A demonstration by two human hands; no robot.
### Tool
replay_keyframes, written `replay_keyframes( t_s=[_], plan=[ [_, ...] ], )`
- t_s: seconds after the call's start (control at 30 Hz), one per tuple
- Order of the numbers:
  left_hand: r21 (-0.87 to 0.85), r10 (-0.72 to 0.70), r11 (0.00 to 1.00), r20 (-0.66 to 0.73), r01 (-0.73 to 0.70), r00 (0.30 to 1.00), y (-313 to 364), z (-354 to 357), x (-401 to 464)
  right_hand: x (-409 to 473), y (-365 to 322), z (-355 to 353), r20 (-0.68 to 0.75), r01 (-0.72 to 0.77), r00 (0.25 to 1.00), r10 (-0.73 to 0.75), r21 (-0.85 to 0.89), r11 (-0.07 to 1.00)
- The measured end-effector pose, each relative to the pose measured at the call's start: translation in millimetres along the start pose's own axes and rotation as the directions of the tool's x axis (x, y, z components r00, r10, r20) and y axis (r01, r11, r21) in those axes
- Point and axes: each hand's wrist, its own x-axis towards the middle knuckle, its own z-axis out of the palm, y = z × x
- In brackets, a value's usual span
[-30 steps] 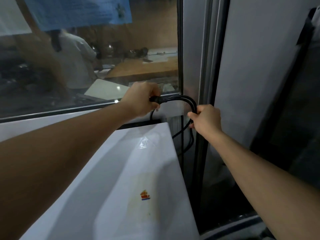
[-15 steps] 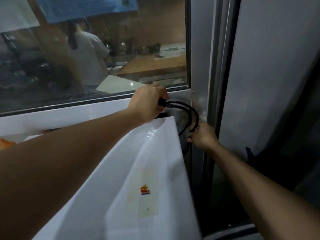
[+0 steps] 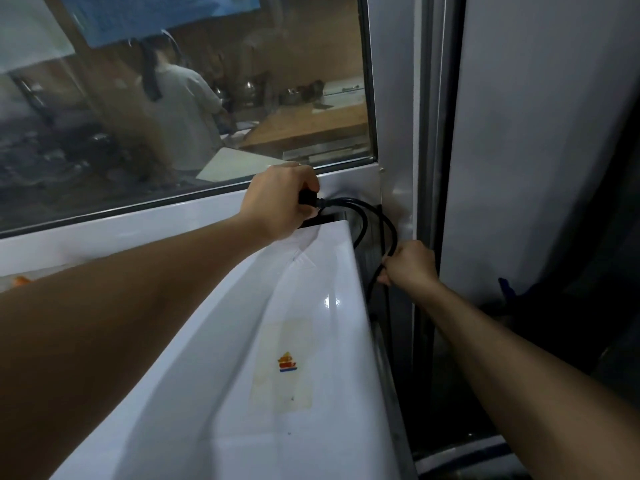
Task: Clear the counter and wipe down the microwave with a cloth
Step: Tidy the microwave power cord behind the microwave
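The white microwave (image 3: pixel 242 393) fills the lower middle, seen from above, with a small coloured sticker on its top. Behind its far right corner, my left hand (image 3: pixel 280 202) grips the black plug end of the power cord (image 3: pixel 363 216). The cord loops right and down into the gap beside the microwave. There my right hand (image 3: pixel 408 265) holds the cord lower down, fingers curled round it. No cloth is in view.
A glass window (image 3: pixel 207 98) with a white sill runs behind the microwave; a person stands beyond it. A metal frame post (image 3: pixel 398 133) and a grey panel (image 3: pixel 536 133) stand at the right, leaving a narrow dark gap beside the microwave.
My right hand has slid down along the cord into the gap beside the microwave. My left hand still grips the plug end, now lower against the microwave's back edge.
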Motion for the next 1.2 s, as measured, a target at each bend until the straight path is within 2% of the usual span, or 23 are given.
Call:
replay_keyframes(
  t_s=[0.1,0.17,0.4,0.47,0.67,0.83,1.0,1.07,1.13,1.2],
  plan=[
    [0.012,-0.012,1.000,-0.038,0.013,0.999,-3.1,-6.9,3.8,1.0,-12.4,6.9,0.088,-0.085,0.994,0.063,0.273,0.958],
    [0.031,-0.016,0.999,-0.041,0.018,0.999,-5.9,-9.5,5.0,3.3,-14.2,8.2,0.125,-0.097,0.990,0.058,0.332,0.938],
    [-0.007,-0.043,0.999,-0.030,0.043,0.999,-12.5,1.6,-1.3,6.3,9.7,21.8,0.293,-0.158,0.952,0.084,0.237,0.959],
    [-0.023,-0.034,0.999,-0.028,0.033,0.999,-11.1,4.0,-2.4,5.3,15.1,26.4,0.318,-0.141,0.945,0.080,0.171,0.975],
    [-0.028,-0.044,0.999,-0.013,0.044,0.999,-11.7,8.6,-5.8,-1.4,20.6,25.5,0.454,-0.133,0.889,0.054,0.143,0.981],
    [-0.007,-0.055,0.998,-0.003,0.055,0.998,-10.4,7.6,-5.6,2.9,16.9,15.6,0.404,0.006,0.914,-0.031,0.063,0.998],
    [0.003,-0.084,0.996,0.012,0.084,0.996,-13.7,7.6,-8.6,-0.8,13.0,1.8,0.403,0.141,0.914,-0.048,-0.204,0.969],
    [0.002,-0.084,0.996,0.006,0.084,0.996,-15.2,7.0,-9.0,-3.2,11.9,-7.7,0.285,0.166,0.954,-0.090,-0.256,0.952],
    [-0.003,-0.079,0.997,0.000,0.079,0.997,-15.0,6.8,-9.4,-2.5,12.2,-15.4,0.127,0.150,0.984,-0.125,-0.213,0.966],
    [-0.007,-0.070,0.998,-0.006,0.070,0.998,-14.4,7.2,-9.9,-1.9,10.7,-17.9,0.069,0.171,0.984,-0.163,-0.126,0.977]
  ],
)
